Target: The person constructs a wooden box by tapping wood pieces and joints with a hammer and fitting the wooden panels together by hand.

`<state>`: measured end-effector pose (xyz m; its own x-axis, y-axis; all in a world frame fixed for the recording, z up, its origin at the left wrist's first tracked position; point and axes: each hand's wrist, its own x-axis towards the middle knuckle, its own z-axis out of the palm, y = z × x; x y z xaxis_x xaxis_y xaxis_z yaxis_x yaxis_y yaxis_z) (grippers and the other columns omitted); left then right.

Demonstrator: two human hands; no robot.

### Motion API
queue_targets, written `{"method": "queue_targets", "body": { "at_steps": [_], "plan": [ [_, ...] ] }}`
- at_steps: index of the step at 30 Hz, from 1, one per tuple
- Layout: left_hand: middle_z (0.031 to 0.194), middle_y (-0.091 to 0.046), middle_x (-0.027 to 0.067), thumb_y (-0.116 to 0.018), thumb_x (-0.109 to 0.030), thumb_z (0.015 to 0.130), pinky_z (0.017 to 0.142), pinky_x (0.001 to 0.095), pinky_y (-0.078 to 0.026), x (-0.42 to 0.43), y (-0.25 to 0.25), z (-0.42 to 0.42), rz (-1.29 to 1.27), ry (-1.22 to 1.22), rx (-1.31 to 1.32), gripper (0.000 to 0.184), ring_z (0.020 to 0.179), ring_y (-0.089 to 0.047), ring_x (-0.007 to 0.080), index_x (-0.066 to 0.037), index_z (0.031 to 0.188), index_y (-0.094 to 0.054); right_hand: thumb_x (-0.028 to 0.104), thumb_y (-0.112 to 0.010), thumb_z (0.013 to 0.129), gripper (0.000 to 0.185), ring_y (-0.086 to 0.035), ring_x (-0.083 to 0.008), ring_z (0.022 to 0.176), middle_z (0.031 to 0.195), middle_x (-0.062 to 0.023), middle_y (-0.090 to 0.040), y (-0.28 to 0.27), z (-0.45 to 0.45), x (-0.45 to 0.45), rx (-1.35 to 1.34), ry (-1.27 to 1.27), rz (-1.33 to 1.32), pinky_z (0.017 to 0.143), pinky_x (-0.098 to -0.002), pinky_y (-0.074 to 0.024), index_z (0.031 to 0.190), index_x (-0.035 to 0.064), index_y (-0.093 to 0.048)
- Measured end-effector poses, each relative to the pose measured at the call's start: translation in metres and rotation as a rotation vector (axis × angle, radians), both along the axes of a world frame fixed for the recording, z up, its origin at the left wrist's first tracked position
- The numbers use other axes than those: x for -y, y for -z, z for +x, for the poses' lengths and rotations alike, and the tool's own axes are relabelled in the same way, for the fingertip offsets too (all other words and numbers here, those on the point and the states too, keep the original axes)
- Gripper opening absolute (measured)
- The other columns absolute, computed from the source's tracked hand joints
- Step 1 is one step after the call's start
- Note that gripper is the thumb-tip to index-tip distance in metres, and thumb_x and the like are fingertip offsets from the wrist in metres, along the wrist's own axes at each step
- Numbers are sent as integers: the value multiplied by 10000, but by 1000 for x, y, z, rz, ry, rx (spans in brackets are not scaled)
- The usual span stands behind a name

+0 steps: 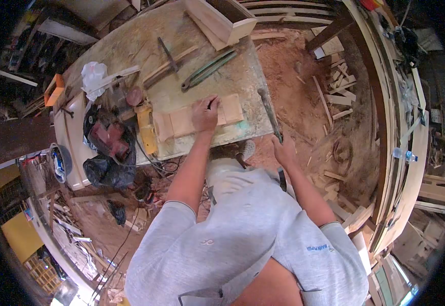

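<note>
A pale wooden piece (231, 109) lies across the workbench (263, 76) near its front edge. My left hand (205, 114) rests on the middle of that piece, fingers curled in, with a small dark spot between them that I cannot make out. To the right, beyond the bench edge, my right hand (284, 151) is closed round the lower end of a long dark tool (269, 113), whose upper end reaches the bench corner. A yellow tool (146, 129) sits just left of the wooden piece.
Green-handled pincers (209, 70), a dark rod (168, 53) and wooden strips lie farther back on the bench. At the left are a white plastic bag (94, 80), a red power tool (109, 138) and a black bag (111, 171). Wood offcuts (340, 94) litter the floor at right.
</note>
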<state>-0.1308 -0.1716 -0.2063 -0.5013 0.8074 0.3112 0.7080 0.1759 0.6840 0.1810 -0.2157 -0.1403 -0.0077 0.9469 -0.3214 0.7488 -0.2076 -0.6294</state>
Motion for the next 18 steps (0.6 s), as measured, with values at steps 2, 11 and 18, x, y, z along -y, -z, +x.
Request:
{"method": "queue_targets", "body": {
  "at_steps": [2,11,18],
  "plan": [
    [943,-764,59,-839,-323,895,818,434,-559,1,4,0,-27,-13,-8,174,932,-690,305,-203,1019,-827,426,-628,1020,456,-666,-511,1001,992,-305,-696,-8,-7,-3,-52,-57,24,851,-542,-504,1108,-21,-650],
    [940,-755,52,-842,-265,882,815,431,-553,-4,10,-2,104,63,-22,165,903,-677,298,-188,1027,-822,421,-569,1082,455,-688,-513,944,971,-322,-710,-64,-58,-28,4,-329,22,815,-563,-530,1163,-14,-675],
    [966,-764,54,-821,-218,899,880,442,-550,2,-5,2,-5,75,17,308,943,-673,299,-160,1199,-782,467,-488,1110,480,-700,-529,959,1025,-316,-725,-50,-66,-28,79,-366,-18,856,-620,-529,1208,19,-627]
  ]
}}
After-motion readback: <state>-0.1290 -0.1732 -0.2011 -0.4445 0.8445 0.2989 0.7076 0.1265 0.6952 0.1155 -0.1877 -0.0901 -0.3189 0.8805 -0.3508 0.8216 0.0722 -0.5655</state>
